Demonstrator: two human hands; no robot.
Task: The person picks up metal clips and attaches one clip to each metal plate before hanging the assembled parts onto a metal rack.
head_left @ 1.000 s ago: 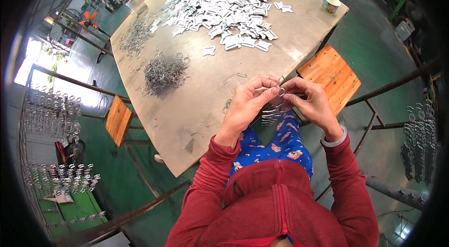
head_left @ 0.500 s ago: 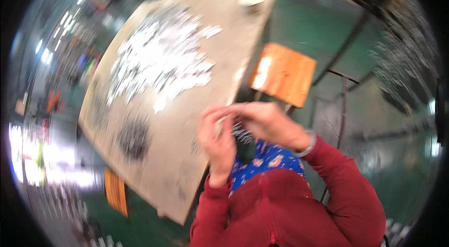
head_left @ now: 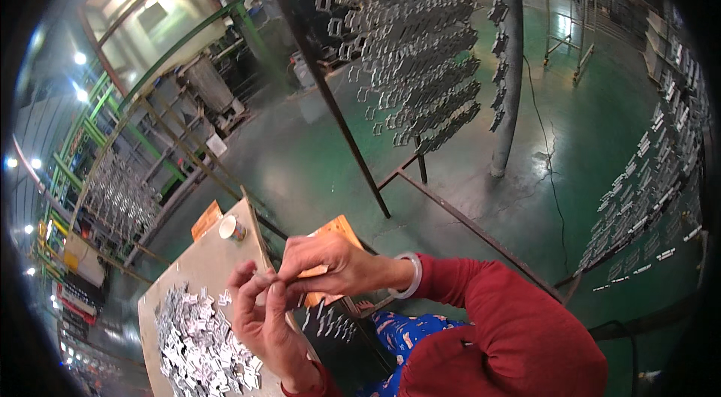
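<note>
My left hand [head_left: 264, 316] and my right hand [head_left: 329, 265] meet fingertip to fingertip over the near edge of the table [head_left: 154, 299]. Both are closed in a pinch. Whatever sits between the fingertips is too small and too covered to name. A clear bangle [head_left: 409, 275] circles my right wrist. Left of my hands, a wide heap of small flat silvery metal pieces [head_left: 199, 344] covers the tabletop. Just under my right hand, several similar small pieces [head_left: 330, 323] show in rows; I cannot tell what supports them.
A paper cup [head_left: 231, 228] stands at the table's far corner. Behind my right hand is an orange wooden stool [head_left: 342, 228]. Beyond it, a dark metal frame [head_left: 330, 104] carries rows of hanging metal parts [head_left: 420, 59]. More hanging parts [head_left: 646, 187] fill the right side.
My view has swung up and to the right, bringing the hanging racks into sight and shifting the table to the lower left. My hands stay pinched together.
</note>
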